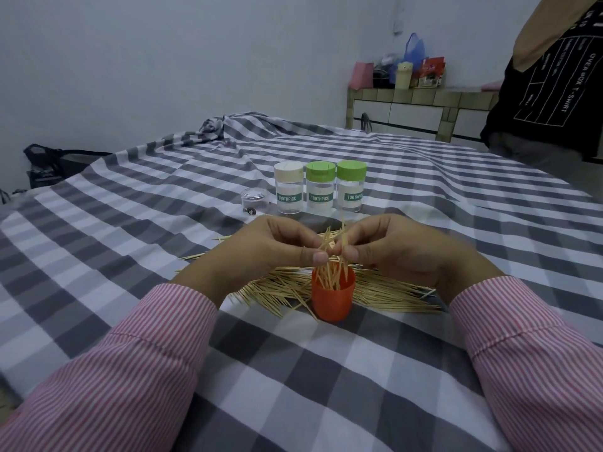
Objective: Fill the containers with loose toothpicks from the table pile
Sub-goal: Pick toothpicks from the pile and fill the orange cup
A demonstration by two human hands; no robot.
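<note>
Both hands, left (280, 247) and right (385, 247), pinch a toothpick bundle (329, 252) near-upright, directly above the orange cup (332, 296) (tips already inside); drop straight down.

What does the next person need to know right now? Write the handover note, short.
Left hand and right hand: both pinch one bundle of toothpicks, tips lowered into the orange cup.
Orange cup stands upright in the loose pile on the checked cloth, partly filled.
Behind: three capped jars labelled TOOTHPICK look filled; a small clear container sits left of them, contents unclear.
Left: release this bundle, then keep loading from the pile, which is large.
</note>
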